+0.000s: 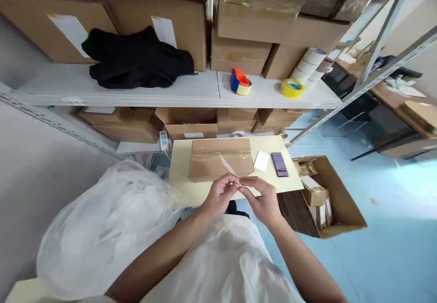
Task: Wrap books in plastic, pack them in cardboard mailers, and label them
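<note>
My left hand (223,192) and my right hand (261,198) meet fingertip to fingertip above the front edge of a pale yellow table (180,157). Both pinch the lower end of a thin white strip, which looks like a paper label (228,164); its free end points up and to the left. Behind it, flat on the table, lies a closed cardboard box (205,164) with tape along its middle. To the right of the box are a small stack of white cards or labels (261,161) and a dark phone (279,164) with its screen blurred.
A large clear plastic bag (102,230) bulges at the left. An open carton (341,203) holding small parcels stands right of the table. On the grey shelf (205,91) lie a black garment (136,59), a tape dispenser (240,82) and yellow tape (292,88), with cartons behind.
</note>
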`<state>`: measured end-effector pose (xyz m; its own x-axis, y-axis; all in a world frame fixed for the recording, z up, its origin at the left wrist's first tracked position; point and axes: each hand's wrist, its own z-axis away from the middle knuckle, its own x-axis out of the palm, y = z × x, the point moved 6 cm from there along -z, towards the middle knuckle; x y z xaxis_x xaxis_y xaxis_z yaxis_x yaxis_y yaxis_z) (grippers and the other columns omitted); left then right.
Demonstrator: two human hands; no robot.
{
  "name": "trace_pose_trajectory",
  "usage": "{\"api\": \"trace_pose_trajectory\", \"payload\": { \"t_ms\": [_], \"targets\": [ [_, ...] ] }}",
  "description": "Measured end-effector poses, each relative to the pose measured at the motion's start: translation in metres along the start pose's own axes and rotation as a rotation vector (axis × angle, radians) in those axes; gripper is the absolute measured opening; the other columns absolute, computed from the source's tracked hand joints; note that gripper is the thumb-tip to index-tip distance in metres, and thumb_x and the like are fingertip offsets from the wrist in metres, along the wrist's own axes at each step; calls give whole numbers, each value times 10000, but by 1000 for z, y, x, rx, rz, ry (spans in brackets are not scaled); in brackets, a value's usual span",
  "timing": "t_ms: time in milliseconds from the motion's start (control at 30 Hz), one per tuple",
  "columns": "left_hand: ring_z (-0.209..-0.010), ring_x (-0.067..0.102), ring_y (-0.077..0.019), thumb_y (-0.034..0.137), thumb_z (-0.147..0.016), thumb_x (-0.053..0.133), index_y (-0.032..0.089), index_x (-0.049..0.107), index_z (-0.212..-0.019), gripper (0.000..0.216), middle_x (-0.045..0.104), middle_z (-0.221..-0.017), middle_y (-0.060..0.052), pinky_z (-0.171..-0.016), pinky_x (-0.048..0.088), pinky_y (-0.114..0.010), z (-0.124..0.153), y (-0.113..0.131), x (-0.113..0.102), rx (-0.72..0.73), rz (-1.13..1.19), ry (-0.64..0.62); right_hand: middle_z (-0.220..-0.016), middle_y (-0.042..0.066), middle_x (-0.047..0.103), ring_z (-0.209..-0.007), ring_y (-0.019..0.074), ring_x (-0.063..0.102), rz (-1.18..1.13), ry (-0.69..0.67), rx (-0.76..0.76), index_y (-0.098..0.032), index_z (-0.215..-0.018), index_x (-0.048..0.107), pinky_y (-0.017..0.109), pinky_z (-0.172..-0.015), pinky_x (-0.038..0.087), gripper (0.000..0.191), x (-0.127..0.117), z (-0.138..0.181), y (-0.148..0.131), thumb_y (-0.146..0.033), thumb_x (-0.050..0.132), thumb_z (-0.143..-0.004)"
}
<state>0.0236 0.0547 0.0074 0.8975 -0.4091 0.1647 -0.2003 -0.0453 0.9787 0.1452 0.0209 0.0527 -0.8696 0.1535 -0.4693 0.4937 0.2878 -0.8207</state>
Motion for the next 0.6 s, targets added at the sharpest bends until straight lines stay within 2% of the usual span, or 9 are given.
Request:
{"api": "trace_pose_trajectory", "payload": {
  "t_ms": [333, 467, 600],
  "targets": [
    [-730, 490, -125, 389, -910, 468, 184, 513, -771, 252, 513, -779, -10, -691, 409, -247, -1, -1, -5, -7, -136, -39, -891, 60, 730, -852, 193, 671, -160, -23, 242, -212, -872, 696, 337, -796, 520, 149, 9, 2, 21, -320, 594, -856],
    [-660, 476, -109, 388, -907, 451, 188, 475, -781, 238, 487, -718, 14, -632, 397, -231, -15, -3, -32, -51, -172, 22, -799, 35, 680, -743, 149, 617, -258, 21, 296, -193, -835, 646, 283, -701, 491, 174, 13, -11, 38, -353, 583, -861],
    [-577, 472, -97, 341, -893, 450, 191, 469, -774, 192, 491, -627, 33, -567, 380, -213, -29, 0, -71, -85, -346, 118, -598, -40, 532, -533, 94, 487, -322, 61, 392, -197, -827, 590, 221, -513, 406, 202, 16, -24, 58, -396, 578, -857]
  ]
}}
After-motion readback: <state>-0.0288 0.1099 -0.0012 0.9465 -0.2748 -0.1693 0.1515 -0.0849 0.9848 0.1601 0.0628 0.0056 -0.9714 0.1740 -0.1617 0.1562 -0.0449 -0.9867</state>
